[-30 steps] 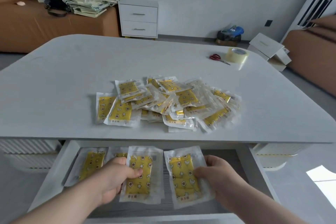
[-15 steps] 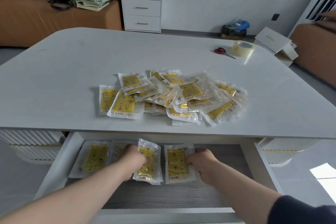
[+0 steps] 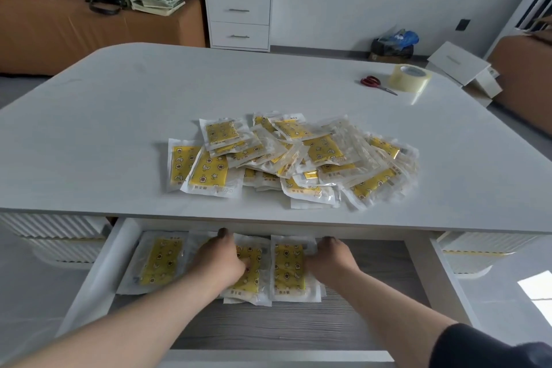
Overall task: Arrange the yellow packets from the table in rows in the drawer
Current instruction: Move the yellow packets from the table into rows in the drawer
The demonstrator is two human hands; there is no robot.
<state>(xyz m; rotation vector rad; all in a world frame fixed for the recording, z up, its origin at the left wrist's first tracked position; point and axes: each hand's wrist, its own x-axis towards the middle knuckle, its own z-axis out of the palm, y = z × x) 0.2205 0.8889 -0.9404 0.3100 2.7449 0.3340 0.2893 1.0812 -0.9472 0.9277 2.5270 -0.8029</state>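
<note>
The drawer (image 3: 283, 329) is seen open beneath the table (image 3: 119, 116), and four packets are laid side by side along its back, in a single row that is begun near the drawer's left wall. The first packet (image 3: 159, 261) is laid flat nearest that wall; the second packet (image 3: 195, 243) is mostly covered by the left hand (image 3: 219, 263). The third packet (image 3: 252, 278), near the drawer's middle, is held by that hand: the thumb is pressed onto its yellow face and the fingers are curled at its left edge, so the packet is pinched. The fourth packet (image 3: 288, 267), just right of the third (whether the two are touching cannot be made out), is met along its right edge by the right hand (image 3: 331, 260). That hand's fingers are bent downward, but the tips are hidden behind the knuckles — it cannot be told whether the packet is pinched or only pressed. Grey woodgrain is shown on the drawer's floor in front of the row.

Above and beyond the drawer, the pile of yellow packets (image 3: 298, 158) is heaped loosely on the tabletop, many of them overlapped. Farther beyond the drawer, toward its right, red-handled scissors (image 3: 376, 84) are set just beside a roll of clear tape (image 3: 409, 78).
</note>
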